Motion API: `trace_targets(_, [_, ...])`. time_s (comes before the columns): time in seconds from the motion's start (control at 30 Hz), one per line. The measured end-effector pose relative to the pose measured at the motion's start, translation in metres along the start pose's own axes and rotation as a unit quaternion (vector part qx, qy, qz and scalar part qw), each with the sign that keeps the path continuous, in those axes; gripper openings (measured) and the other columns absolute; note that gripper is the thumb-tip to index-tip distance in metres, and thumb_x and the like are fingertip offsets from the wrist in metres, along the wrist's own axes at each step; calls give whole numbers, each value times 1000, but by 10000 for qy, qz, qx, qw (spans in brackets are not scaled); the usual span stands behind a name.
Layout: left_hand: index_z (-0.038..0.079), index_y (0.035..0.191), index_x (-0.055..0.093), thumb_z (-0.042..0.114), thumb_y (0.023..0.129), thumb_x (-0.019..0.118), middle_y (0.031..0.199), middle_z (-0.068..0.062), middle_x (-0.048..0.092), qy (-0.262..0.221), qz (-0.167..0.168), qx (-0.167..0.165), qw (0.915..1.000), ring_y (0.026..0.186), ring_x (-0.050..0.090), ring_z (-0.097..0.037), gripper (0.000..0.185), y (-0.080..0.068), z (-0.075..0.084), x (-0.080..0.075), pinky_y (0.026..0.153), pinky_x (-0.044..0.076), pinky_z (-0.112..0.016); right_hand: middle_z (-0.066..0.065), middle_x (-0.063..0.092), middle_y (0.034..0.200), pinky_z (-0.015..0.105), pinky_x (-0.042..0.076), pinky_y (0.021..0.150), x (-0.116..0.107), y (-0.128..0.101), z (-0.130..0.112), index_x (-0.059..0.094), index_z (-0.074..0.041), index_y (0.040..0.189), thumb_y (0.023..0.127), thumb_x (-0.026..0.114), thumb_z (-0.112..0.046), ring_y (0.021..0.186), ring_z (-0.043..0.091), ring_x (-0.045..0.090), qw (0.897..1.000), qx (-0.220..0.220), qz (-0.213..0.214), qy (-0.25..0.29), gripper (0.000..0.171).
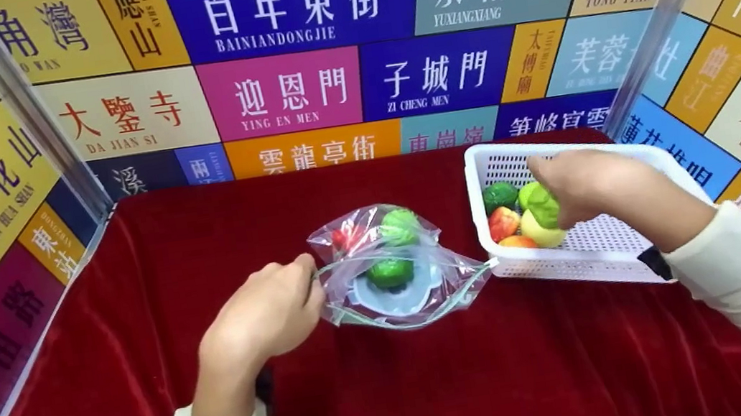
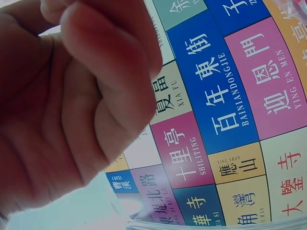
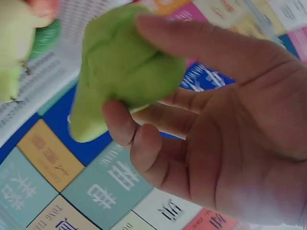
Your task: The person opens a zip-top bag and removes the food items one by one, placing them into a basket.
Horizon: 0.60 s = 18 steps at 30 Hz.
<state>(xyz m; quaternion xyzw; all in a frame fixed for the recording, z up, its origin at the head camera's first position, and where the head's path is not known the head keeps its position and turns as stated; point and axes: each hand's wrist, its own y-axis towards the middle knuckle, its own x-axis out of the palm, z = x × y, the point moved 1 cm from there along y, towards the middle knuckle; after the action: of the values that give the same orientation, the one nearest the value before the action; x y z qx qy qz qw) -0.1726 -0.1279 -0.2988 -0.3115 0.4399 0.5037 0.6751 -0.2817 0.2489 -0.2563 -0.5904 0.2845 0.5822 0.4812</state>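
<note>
In the head view my left hand (image 1: pixel 259 318) pinches the left edge of a clear zip bag (image 1: pixel 465 285). Its curled fingers (image 2: pixel 108 62) fill much of the left wrist view, where the bag cannot be made out. Two green vegetables and a red item (image 1: pixel 347 238) show through the plastic. A pale blue scalloped dish (image 1: pixel 419 295) shows there too; whether it is inside or under the bag I cannot tell. Over the white basket (image 1: pixel 567 267), my right hand (image 1: pixel 585 185) holds a light green chayote (image 3: pixel 127 62) between thumb and fingers.
Inside the basket's left end sit a dark green vegetable (image 1: pixel 500 197), a red-yellow fruit (image 1: pixel 503 223), a pale yellow fruit (image 1: pixel 542 231) and an orange one (image 1: pixel 517 242). Dark red cloth (image 1: pixel 439 387) covers the table. Printed panels (image 1: pixel 282 93) stand behind and at both sides.
</note>
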Motion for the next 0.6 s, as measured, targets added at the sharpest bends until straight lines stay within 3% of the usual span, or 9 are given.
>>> trace_targets(0.17, [7,99,60,21,98,56,69,-6,52,19,23,26,10000,59,52,-18,15,0,-1,0,57,47,-29,8,53,76,44,47,60,11,9,2,59,-6,97,72,76,-28,73,28,51,9969,350,-420,-561,38])
trace_targets(0.33, [7,100,60,21,99,56,69,-6,53,19,29,19,10000,60,52,-18,15,0,-1,-1,58,47,-29,12,56,81,53,52,68,21,19,6,60,-1,98,72,79,-31,77,30,54,9949,527,-747,-415,44])
trace_targets(0.47, [7,101,60,22,99,56,70,-6,53,13,-6,-8,10000,59,53,-18,16,0,-1,-1,58,47,-29,10,56,81,43,50,72,32,27,15,57,3,101,74,81,-39,76,26,52,9939,272,-1063,-109,55])
trace_targets(0.6, [6,102,60,23,98,57,70,-6,53,62,-24,-25,10000,60,53,-17,17,1,-1,0,59,48,-29,7,54,78,35,45,65,42,32,26,60,-1,95,81,75,-49,72,22,50,9879,360,-1493,198,52])
